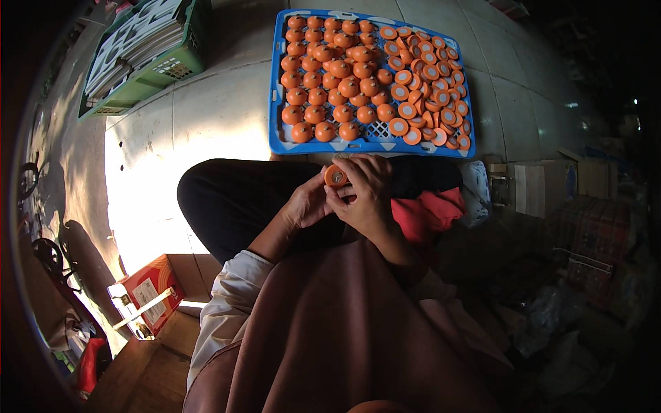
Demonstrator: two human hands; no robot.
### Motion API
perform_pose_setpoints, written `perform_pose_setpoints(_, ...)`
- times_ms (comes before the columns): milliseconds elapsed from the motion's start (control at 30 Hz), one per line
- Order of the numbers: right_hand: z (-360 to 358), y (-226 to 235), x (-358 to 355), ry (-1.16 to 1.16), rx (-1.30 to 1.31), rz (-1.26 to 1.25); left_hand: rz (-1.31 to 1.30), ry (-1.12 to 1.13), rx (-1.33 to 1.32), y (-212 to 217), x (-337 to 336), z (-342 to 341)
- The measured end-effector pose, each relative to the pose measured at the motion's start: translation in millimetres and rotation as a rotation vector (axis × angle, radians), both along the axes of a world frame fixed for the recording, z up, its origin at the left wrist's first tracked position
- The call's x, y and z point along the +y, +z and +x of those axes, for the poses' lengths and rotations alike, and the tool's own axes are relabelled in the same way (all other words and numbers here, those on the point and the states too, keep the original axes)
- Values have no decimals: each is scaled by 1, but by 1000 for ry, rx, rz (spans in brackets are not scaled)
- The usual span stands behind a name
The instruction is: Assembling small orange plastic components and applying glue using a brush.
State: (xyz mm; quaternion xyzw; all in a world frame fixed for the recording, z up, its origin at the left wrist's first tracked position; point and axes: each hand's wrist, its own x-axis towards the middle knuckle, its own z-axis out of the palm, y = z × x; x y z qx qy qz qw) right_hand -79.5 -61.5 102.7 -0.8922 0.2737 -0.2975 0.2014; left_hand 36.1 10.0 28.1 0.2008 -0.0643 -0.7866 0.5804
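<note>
— Orange cap (335, 176), round with a pale centre: where does it sit?

— Up at the fingertips of both hands, just above the person's lap and close to the near edge of the blue tray (275, 89). The left hand (308, 204) cups it from the left and below, with the thumb up against its side. The right hand (365, 189) wraps over from the right, fingers curled and pressed against the cap. Both hands are closed on it and touch each other beneath it.

— What lies under the hands?

— Dark trousers (234, 199) on folded legs, with a brownish garment (344, 323) covering the body nearer the camera. A pale sleeve (224, 296) is pushed back on the left forearm. A red cloth (430, 213) lies just right of the right wrist.

— And the tray?

— It rests on the pale tiled floor (213, 117), directly ahead of the knees. Its left part holds rows of orange domed pieces (323, 76), each with a small knob on top. Its right part holds a heap of flat orange discs (430, 89) with pale centres, leaning over one another.

— Anything further out?

— A green crate (162, 72) of stacked flat white pieces stands at the far left. A red cardboard box (148, 286) sits near the left elbow, in a patch of bright sunlight. Brown cartons (544, 186) stand at the right, in shadow, where the finer details cannot be made out.
</note>
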Motion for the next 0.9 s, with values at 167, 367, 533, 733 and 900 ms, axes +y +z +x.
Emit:
perform_pose_setpoints(167, -5, 0, -5, 31, 16, 1, -90, -19, 34, -3, 1, 0)
perform_pose_setpoints(367, -8, -6, 1, 83, 24, 43, -85, 36, -55, -1, 2, 0)
perform_pose_setpoints(533, -14, -9, 18, -20, 37, 1, -188, 142, 104, 5, -4, -1)
perform_pose_setpoints(733, -10, -13, 30, 10, 32, 19, -236, 142, 19, 7, -3, 0)
perform_pose_setpoints(900, -9, -11, 27, 9, 111, -27, -229, 132, 35, 6, -3, 1)
